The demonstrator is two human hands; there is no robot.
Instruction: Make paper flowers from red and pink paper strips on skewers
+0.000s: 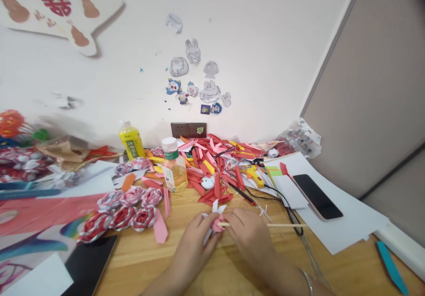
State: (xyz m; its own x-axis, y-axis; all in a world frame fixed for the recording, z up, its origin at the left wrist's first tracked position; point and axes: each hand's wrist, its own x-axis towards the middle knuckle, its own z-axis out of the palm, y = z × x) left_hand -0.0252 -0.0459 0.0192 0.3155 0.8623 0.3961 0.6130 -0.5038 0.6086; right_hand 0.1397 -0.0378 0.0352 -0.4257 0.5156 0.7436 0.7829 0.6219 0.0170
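Observation:
Near the table's front, my left hand is closed around a small pink and white folded paper piece, whose white strips stick up and hang below. Beside it, my right hand is closed on a thin wooden stick. The stick's left end touches the pink paper, and its right end points over the cables. My right fingertips are partly hidden behind the hand. Rolled paper roses, red-white and pink-white, lie to the left, with a pink strip next to them.
Behind the hands lie many red and pink strips, a yellow glue gun and two bottles, one clear, one yellow. A phone rests on white paper at right. A black tablet is at left.

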